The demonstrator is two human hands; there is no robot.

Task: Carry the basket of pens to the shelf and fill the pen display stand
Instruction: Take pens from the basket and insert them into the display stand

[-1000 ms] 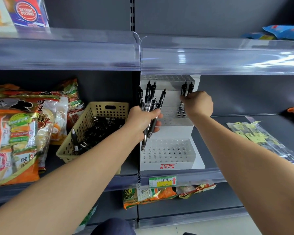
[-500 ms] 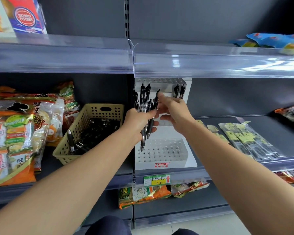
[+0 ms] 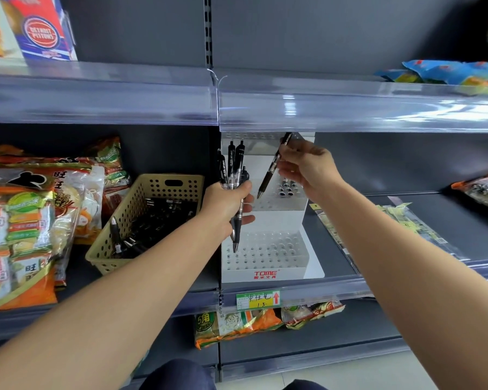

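My right hand (image 3: 307,167) has drawn one pen (image 3: 270,171) from the bundle (image 3: 231,167) my left hand (image 3: 226,204) grips, fingers (image 3: 286,173) pinching it tip-down, slanted left, just above the display stand (image 3: 265,273) and its middle holes.

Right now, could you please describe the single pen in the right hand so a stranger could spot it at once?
Find the white pen stand on the shelf, right of the beige basket. In front of its upper tiers the right hand pinches one black pen, slanted tip down. Unlike the bundle in the left hand, it is alone.
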